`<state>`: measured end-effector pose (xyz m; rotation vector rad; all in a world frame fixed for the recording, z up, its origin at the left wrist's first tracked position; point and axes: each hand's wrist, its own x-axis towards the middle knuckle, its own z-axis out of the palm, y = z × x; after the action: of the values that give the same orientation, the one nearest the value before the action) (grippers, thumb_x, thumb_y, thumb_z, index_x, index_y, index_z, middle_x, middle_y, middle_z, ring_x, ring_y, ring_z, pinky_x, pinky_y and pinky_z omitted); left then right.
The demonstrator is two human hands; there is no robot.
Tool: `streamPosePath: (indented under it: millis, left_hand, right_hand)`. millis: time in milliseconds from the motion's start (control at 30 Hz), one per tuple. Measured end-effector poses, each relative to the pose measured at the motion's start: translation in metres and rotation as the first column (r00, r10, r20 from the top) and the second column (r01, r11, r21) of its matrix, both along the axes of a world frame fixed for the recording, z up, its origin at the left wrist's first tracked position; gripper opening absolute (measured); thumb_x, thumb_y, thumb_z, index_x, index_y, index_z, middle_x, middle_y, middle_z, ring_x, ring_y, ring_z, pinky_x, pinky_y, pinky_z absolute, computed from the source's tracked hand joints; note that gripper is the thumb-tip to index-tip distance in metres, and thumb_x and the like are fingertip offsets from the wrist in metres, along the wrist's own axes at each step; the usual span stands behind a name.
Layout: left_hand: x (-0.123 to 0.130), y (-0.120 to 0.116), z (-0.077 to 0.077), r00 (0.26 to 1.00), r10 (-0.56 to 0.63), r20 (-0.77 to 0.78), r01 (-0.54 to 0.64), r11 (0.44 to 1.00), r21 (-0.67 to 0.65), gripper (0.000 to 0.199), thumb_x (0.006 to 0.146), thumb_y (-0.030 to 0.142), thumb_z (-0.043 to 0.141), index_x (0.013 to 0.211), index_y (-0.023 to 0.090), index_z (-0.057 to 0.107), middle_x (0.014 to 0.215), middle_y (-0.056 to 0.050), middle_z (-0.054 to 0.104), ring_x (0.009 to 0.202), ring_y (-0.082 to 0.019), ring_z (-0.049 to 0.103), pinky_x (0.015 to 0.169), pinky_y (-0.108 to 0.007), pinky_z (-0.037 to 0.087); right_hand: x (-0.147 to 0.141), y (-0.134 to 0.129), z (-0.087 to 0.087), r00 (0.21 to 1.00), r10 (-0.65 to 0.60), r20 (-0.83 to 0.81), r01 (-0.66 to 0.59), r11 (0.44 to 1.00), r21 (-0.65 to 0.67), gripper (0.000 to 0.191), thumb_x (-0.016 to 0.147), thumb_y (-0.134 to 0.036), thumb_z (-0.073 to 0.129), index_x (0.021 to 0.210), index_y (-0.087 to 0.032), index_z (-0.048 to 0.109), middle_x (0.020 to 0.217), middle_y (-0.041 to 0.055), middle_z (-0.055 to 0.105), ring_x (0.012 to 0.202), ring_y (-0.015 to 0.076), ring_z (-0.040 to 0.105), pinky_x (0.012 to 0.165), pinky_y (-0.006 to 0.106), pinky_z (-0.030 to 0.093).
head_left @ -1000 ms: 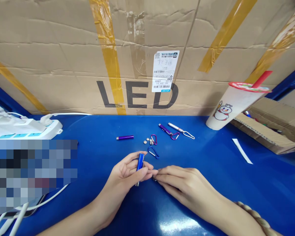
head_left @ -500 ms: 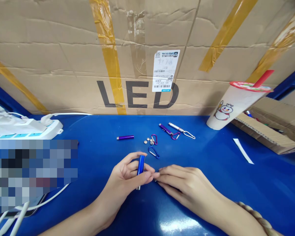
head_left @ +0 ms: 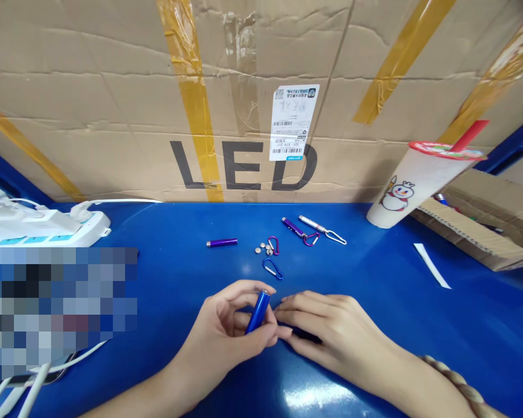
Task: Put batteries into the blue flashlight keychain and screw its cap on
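Head view, left grip (head_left: 237, 325) holding blue tube (head_left: 258, 312), right grip (head_left: 326, 322) unclear; straw (head_left: 470, 136) in cup (head_left: 394, 203), oddments (head_left: 441, 198) in carton (head_left: 470, 239)

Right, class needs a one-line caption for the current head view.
Left hand holding a blue tube beside the right hand.

Blue tube (head_left: 258, 312), seemingly in left hand (head_left: 239, 322)

Tube (head_left: 258, 312): glossy blue. Table (head_left: 165, 302): deep blue. Box (head_left: 131, 116): brown, black letters, amber tape (head_left: 194, 93). Cup (head_left: 390, 206): whitish, red-rimmed lid (head_left: 447, 150), snowman print. Straw (head_left: 471, 136): red. Clips: magenta (head_left: 275, 246), blue (head_left: 272, 269). Label (head_left: 294, 123): white, black barcodes, blue patches.
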<state>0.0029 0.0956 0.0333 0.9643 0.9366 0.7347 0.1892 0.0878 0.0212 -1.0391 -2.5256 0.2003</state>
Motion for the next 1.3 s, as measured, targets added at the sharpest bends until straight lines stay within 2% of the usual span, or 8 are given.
streamPosePath:
  millis: [233,533,867,1067,1300]
  left_hand:
    - [-0.0004,0.0016,-0.002,1.0,-0.001,0.008,0.001,1.0,-0.006,0.036,0.063,0.024,0.071,0.097,0.017,0.059,0.072,0.0,0.062,0.076,-0.02,0.066,0.074,-0.029,0.05]
    - [0.0013,-0.0019,0.0017,1.0,-0.023,-0.009,0.022,1.0,-0.016,0.037,0.061,0.025,0.072,0.094,0.016,0.059,0.064,0.001,0.06,0.07,-0.018,0.065,0.069,-0.027,0.05]
    - [0.0002,0.0012,0.0013,0.998,-0.027,-0.051,0.026,0.999,-0.022,0.037,0.06,0.022,0.073,0.094,0.017,0.059,0.068,0.002,0.062,0.068,-0.015,0.063,0.07,-0.026,0.047]
    - [-0.0016,0.0032,0.0008,0.999,0.016,-0.038,-0.016,1.0,-0.009,0.036,0.064,0.024,0.071,0.098,0.018,0.059,0.075,-0.001,0.066,0.082,-0.018,0.063,0.075,-0.026,0.046]
    - [-0.0035,0.0041,-0.0025,0.999,0.017,-0.048,-0.018,1.0,-0.013,0.04,0.065,0.024,0.071,0.102,0.018,0.057,0.08,-0.003,0.068,0.086,-0.018,0.063,0.076,-0.025,0.045]
  right_hand:
    - [0.0001,-0.0001,0.0031,1.0,0.019,0.011,-0.019,1.0,-0.002,0.019,0.087,-0.028,0.046,0.092,-0.021,0.062,0.088,0.0022,0.065,0.077,0.0098,0.061,0.066,0.018,0.047]
    - [0.0004,-0.0007,0.0022,1.0,0.023,0.017,-0.023,0.999,-0.027,0.023,0.088,-0.031,0.045,0.097,-0.02,0.062,0.089,0.0035,0.066,0.079,0.0113,0.061,0.067,0.019,0.047]
    - [0.0006,-0.0002,0.0034,0.999,0.025,0.027,-0.024,0.999,-0.022,0.021,0.088,-0.029,0.044,0.094,-0.02,0.062,0.088,0.0025,0.065,0.078,0.0108,0.061,0.066,0.019,0.047]
    - [0.0018,-0.0007,0.0029,0.998,0.024,0.05,-0.024,1.0,0.011,0.023,0.089,-0.03,0.042,0.089,-0.019,0.062,0.088,0.0031,0.064,0.077,0.0104,0.06,0.066,0.019,0.046]
    - [0.0019,-0.0002,0.003,0.997,0.024,0.067,-0.026,0.999,0.032,0.022,0.089,-0.029,0.042,0.093,-0.02,0.062,0.086,0.0025,0.063,0.076,0.0097,0.06,0.065,0.018,0.045]
